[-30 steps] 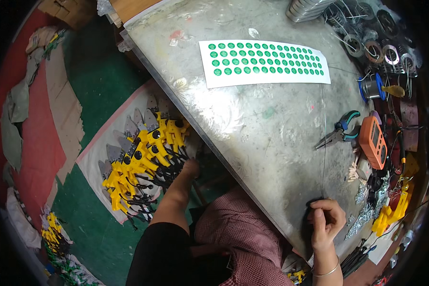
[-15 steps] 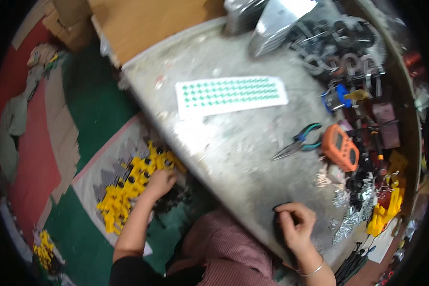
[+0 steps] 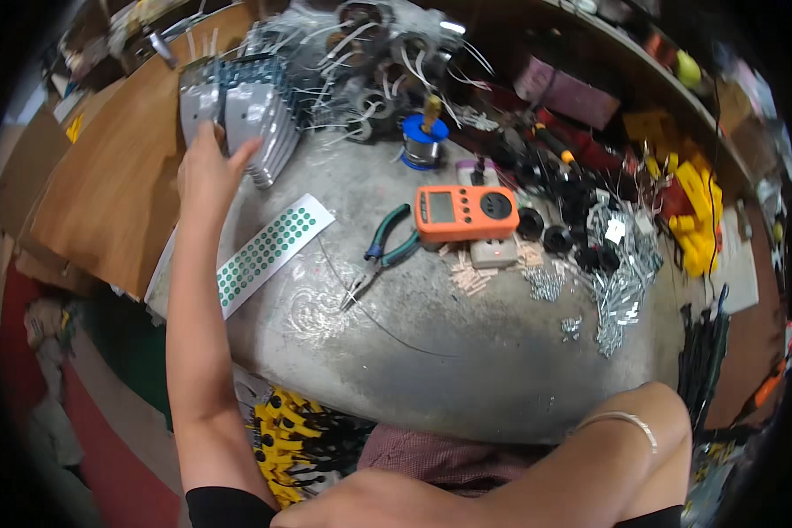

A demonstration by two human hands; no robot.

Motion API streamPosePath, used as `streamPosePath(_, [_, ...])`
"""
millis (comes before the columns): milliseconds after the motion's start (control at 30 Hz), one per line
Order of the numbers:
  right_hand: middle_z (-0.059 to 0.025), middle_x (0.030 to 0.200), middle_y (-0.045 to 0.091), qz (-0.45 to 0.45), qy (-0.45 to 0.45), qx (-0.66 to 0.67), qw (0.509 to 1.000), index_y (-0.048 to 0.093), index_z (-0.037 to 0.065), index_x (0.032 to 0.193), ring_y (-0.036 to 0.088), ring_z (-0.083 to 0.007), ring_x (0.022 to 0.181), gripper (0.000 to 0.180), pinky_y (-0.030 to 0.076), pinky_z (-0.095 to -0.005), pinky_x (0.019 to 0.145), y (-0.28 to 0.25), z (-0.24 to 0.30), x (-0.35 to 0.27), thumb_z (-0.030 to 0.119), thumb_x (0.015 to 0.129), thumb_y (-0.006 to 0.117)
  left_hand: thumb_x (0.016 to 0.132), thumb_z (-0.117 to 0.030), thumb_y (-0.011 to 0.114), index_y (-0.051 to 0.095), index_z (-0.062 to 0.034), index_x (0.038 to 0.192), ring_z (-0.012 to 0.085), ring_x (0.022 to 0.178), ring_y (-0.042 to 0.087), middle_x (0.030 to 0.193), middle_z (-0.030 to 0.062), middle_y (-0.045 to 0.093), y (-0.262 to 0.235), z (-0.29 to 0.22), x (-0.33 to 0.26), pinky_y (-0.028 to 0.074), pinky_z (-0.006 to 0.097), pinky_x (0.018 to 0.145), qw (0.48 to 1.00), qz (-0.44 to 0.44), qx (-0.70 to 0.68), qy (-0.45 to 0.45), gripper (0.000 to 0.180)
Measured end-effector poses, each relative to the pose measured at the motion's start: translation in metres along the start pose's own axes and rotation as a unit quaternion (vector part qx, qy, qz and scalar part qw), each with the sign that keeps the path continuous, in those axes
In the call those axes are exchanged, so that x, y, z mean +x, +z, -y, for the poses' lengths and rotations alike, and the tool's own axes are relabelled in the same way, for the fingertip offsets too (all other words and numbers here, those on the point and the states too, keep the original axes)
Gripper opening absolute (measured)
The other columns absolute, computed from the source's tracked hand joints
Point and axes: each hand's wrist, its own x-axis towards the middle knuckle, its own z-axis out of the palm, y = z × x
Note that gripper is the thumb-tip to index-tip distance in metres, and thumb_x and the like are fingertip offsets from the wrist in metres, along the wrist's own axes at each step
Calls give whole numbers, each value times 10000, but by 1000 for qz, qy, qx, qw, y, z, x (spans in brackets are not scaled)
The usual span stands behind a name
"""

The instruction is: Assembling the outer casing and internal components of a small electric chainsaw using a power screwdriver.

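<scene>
My left hand (image 3: 208,172) reaches across the bench to a stack of shiny silver flat panels (image 3: 260,119). Its thumb stands apart from the fingers, whose tips rest on the stack. My right arm is folded across my front, and the right hand (image 3: 352,502) is cut off by the lower edge, fingers hidden. Beside my left forearm, partly covered by it, lies a white sheet of green round stickers (image 3: 277,246). Green-handled long-nose pliers (image 3: 383,246) lie near an orange multimeter (image 3: 466,214). A thin dark wire (image 3: 396,334) crosses the bench.
Behind the multimeter stands a blue spool of solder wire (image 3: 424,143). Small metal parts (image 3: 620,290) and black round parts (image 3: 581,229) crowd the right side. Yellow plastic parts (image 3: 700,216) lie farther right; more yellow pieces (image 3: 286,436) are below the bench edge. A brown board (image 3: 106,194) is at left.
My left hand has left the yellow pieces beside the bench and moved up to the silver panels. The right hand has drawn back from the bench toward my body. The view has turned right.
</scene>
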Motion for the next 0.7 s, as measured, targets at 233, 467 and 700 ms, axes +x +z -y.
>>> streamPosePath(233, [-58, 641, 572, -158, 181, -65, 969, 619, 82, 723, 595, -230, 553, 177, 477, -338, 471, -45, 31, -94, 223, 830, 611, 759, -448, 748, 557, -26, 1132, 394, 994, 645, 1068, 218, 673, 40, -10, 43, 509, 465, 834, 993, -80, 85, -23, 595])
streamPosePath(467, [-106, 1001, 664, -172, 263, -173, 933, 655, 38, 1033, 680, -225, 729, 226, 546, -308, 537, -61, 3, -216, 120, 823, 641, 726, -154, 771, 557, 13, 1233, 262, 939, 639, 1077, 127, 643, -36, -112, -101, 484, 336, 822, 967, -22, -208, 145, 575])
streamPosePath(700, [-195, 1424, 400, -168, 463, -227, 840, 282, -21, 1456, 678, -298, 897, 748, 571, -343, 623, -2, -33, -285, 57, 777, 584, 573, -299, 859, 503, 8, 1295, 334, 1048, 551, 1211, 168, 568, -51, -214, -242, 449, 443, 871, 762, 416, -227, 441, 862])
